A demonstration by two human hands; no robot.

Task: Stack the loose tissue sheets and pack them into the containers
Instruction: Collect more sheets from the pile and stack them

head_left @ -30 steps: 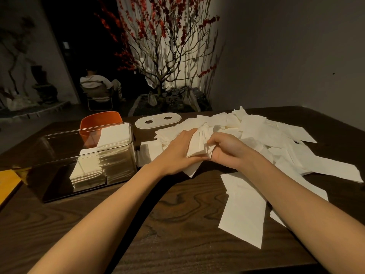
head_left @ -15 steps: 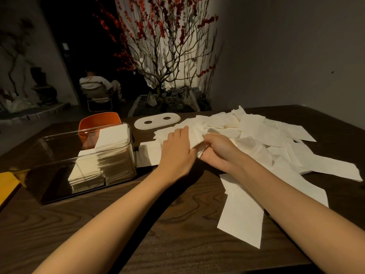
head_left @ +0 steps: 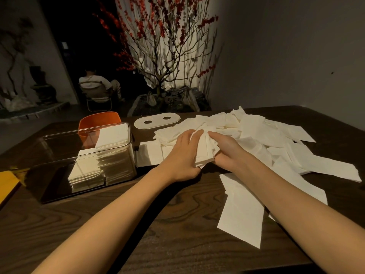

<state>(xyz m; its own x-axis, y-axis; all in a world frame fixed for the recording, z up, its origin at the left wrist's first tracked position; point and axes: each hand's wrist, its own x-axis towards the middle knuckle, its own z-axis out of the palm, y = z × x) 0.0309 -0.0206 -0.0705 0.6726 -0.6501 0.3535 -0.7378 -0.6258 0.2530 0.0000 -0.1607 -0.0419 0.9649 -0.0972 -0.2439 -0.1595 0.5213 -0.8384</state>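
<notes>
Tissue sheets (head_left: 256, 133) lie scattered across the right half of the dark wooden surface (head_left: 158, 234), and a small bundle of them (head_left: 205, 153) now stands gathered between both hands near the middle. A second ago the left hand (head_left: 181, 155) lay spread over the sheets at the pile's near edge; it has since slid closer to the right hand (head_left: 227, 151), so the bundle is squeezed from both sides and looks more squared up. That suggests another stack is nearly ready to go into the clear container (head_left: 83, 159) on the left, where two stacks (head_left: 102, 155) already sit against its right end.

The left hand's fingers curl round the bundle's left side, and the right hand's fingers are clamped on its right edge, thumb underneath. How many sheets the bundle holds cannot be told, since the hands cover most of it. The container's left part looks dark and reflective, so its contents there are hard to judge. An orange tub (head_left: 98, 121) behind it is mostly hidden, and a white lid with two holes (head_left: 157, 120) lies beyond the pile.
</notes>
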